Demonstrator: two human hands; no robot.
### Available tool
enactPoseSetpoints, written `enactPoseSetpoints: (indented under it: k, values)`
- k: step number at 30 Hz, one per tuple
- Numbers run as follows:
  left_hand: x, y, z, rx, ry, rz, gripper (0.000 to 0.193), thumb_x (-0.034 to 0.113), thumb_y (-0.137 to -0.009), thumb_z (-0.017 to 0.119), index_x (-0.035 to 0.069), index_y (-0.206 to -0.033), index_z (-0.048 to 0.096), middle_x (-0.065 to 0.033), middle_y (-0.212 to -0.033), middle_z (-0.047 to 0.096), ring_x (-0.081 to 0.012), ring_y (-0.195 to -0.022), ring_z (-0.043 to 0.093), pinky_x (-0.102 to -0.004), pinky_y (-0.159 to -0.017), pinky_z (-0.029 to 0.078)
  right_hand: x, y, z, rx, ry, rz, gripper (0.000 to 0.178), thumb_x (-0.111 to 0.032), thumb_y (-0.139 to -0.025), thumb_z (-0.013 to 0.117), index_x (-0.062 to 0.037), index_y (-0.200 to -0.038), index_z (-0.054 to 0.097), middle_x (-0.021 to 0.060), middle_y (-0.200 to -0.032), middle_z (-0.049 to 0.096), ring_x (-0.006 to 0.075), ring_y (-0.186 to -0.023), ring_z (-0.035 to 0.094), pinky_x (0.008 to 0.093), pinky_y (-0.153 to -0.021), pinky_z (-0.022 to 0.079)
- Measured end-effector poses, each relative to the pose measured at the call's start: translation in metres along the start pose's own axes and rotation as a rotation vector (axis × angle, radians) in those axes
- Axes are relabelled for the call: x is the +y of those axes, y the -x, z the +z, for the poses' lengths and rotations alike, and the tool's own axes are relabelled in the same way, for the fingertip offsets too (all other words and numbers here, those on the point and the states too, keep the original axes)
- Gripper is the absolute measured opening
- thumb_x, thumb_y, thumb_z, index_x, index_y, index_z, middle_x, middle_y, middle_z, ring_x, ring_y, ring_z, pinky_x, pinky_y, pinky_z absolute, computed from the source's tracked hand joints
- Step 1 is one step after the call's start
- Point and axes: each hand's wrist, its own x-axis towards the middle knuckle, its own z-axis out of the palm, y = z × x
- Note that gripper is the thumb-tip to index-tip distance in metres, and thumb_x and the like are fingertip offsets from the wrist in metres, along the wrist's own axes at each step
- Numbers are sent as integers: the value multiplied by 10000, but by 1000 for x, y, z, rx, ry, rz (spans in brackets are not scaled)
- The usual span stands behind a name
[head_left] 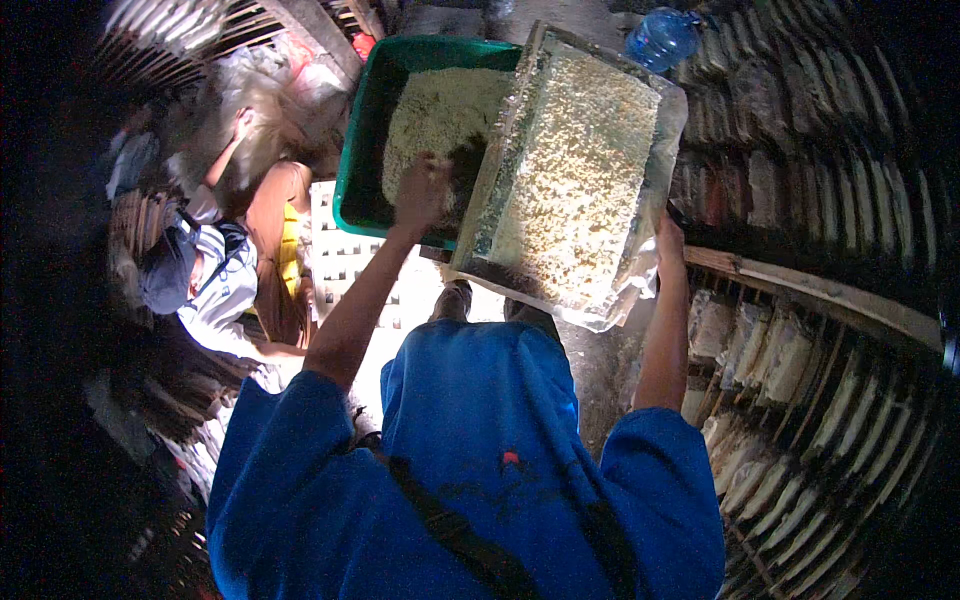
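My right hand (671, 243) grips the right edge of a shallow rectangular tray (482, 190) lined with clear plastic. A layer of pale, bean-like grains (580, 170) covers much of the tray, and its plastic lining hangs past the right and near edges. The tray tilts across the right side of a green tub (348, 165), hiding part of it. More pale grains (435, 110) lie inside the tub. Over these grains is my left hand (424, 192), dim and blurred, so its fingers and anything in them cannot be made out.
At the left, another person (215, 285) in a cap sits low beside a whitish heap (245, 120). A white slotted crate (335, 265) stands below the tub. Racks of whitish slabs (800, 140) line the right, with a wooden rail (800, 285). A blue water bottle (662, 40) lies beyond the tray.
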Motion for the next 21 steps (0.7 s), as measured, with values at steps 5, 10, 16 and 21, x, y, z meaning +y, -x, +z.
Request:
enactPoseSetpoints:
  k: [5, 10, 16, 21]
  values:
    - [67, -17, 77, 66, 271, -187, 551, 479, -925, 423, -34, -1075, 557, -229, -1077, 605, -372, -1031, 567, -455, -862, 422, 9, -49, 50, 253, 328, -179, 500, -466, -910, 432, -15, -839, 637, 138, -761, 621, 252, -710, 584, 374, -648, 421]
    - [86, -18, 66, -59, 418, -333, 544, 461, -913, 444, -41, -1080, 572, -229, -999, 632, -351, -945, 605, -434, -819, 440, 10, -46, 48, 357, 332, -148, 434, -463, -867, 501, -51, -790, 615, 80, -716, 591, 211, -615, 546, 374, -587, 420]
    - [31, -38, 113, 34, 175, -248, 521, 486, -902, 425, 9, -991, 615, -226, -928, 640, -378, -904, 619, -465, -769, 460, -16, -40, 47, -5, -312, 308, 404, -444, -875, 511, -67, -951, 637, 105, -862, 616, 283, -762, 574, 381, -688, 448]
    - [82, -20, 91, 132, 144, -362, 509, 487, -897, 411, 13, -923, 593, -236, -881, 628, -404, -896, 609, -485, -766, 460, -23, -32, 49, 276, 491, -158, 412, -414, -861, 515, -70, -1045, 647, 124, -978, 674, 328, -862, 623, 419, -777, 465]
